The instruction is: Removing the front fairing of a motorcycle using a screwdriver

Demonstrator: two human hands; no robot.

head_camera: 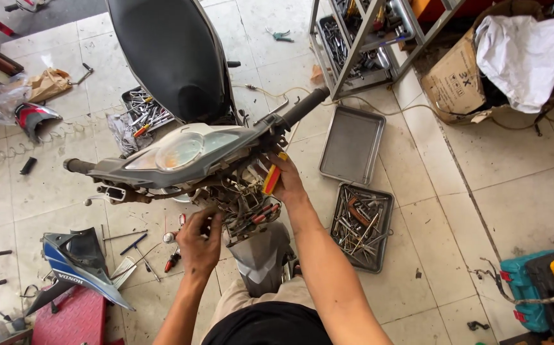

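Observation:
I look down on a stripped motor scooter: black seat (174, 57), handlebar (296, 112) with a grey headlight housing (181, 150), and exposed wiring (248, 207) under it. My right hand (288, 182) is closed on a screwdriver with a yellow and red handle (272, 179), held against the steering column just below the handlebar. My left hand (199, 241) reaches into the bundle of wires and connectors from the left; its fingers curl onto the parts there, and I cannot tell whether it grips one.
A tray of mixed hand tools (361, 227) lies on the tiled floor at my right, an empty metal tray (352, 144) beyond it. Blue body panel (78, 262), loose tools (139, 246) and another tool tray (144, 112) lie left. Metal shelf rack (360, 45), cardboard box (456, 80) behind.

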